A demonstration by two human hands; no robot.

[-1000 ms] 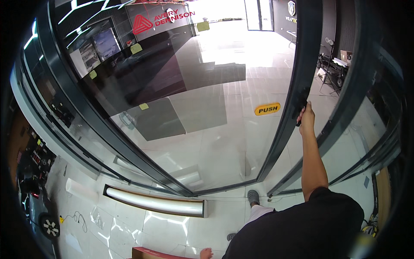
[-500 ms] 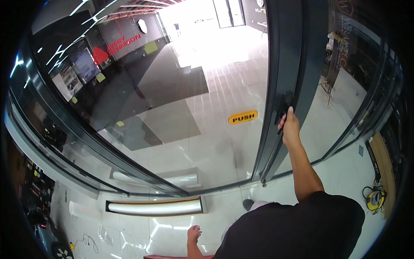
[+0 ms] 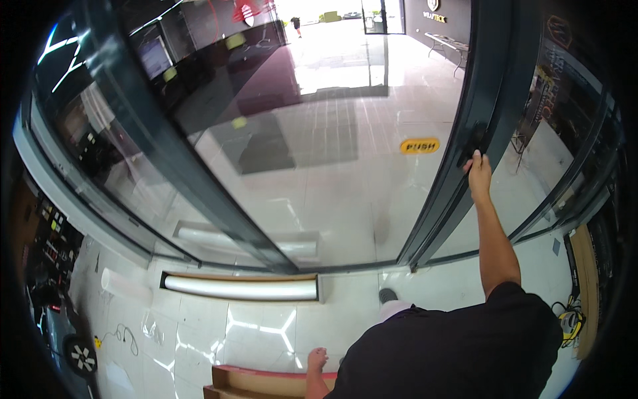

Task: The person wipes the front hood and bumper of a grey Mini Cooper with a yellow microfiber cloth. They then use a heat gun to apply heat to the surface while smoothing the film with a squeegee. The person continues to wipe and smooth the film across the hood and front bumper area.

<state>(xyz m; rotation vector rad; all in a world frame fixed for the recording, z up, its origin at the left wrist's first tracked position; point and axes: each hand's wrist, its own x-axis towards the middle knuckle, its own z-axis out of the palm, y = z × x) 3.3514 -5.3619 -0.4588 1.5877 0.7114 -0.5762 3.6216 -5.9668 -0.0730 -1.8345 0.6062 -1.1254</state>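
My right hand (image 3: pixel 480 174) is closed around the dark handle (image 3: pixel 473 147) on the upright frame of a glass door (image 3: pixel 312 166), the arm stretched out ahead and to the right. The fingers partly cover the handle. A yellow oval sticker (image 3: pixel 420 146) is on the glass left of the handle. Low at my side, my left hand (image 3: pixel 318 360) hangs with loosely bent fingers and nothing visible in it. It is nearest to an open cardboard box (image 3: pixel 266 382) with a red edge, lying on the floor.
A long box holding a white roll (image 3: pixel 242 288) lies along the foot of the glass. Another white roll (image 3: pixel 123 284) and a cable (image 3: pixel 126 338) are on the tiles at left, near a car wheel (image 3: pixel 81 356). A yellow-and-black tool (image 3: pixel 571 326) sits at right. Someone (image 3: pixel 296 26) stands far off.
The view has swung, so the door and handle appear farther right and higher. My right hand stays on the handle. More of the red-edged box shows beside my left hand.
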